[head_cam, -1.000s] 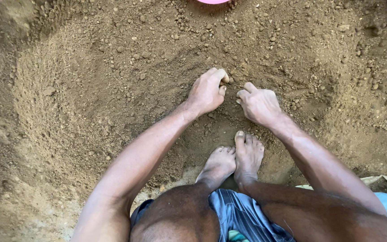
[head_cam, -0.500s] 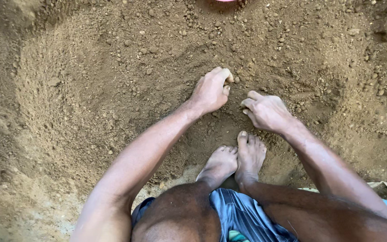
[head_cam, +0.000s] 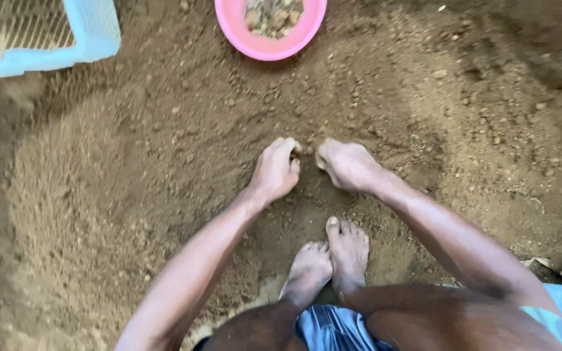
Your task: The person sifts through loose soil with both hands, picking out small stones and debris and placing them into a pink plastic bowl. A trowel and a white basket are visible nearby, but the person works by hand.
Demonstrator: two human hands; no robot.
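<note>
Your view had tilted up since a moment earlier, bringing a round pink plastic bowl [head_cam: 270, 29] of stones and a pale blue plastic crate [head_cam: 40, 39] fully into frame. Your left hand [head_cam: 274, 172] and right hand [head_cam: 349, 166] pressed, fingers curled, into the loose brown soil [head_cam: 131, 195], their thumbs nearly touching, suggesting you were gathering lumps.

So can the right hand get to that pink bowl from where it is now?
Probably yes. Only bare soil lies between the right hand and the pink bowl, with nothing in the way, though the arm looks nearly straight already, so the person might need to lean forward.
</note>
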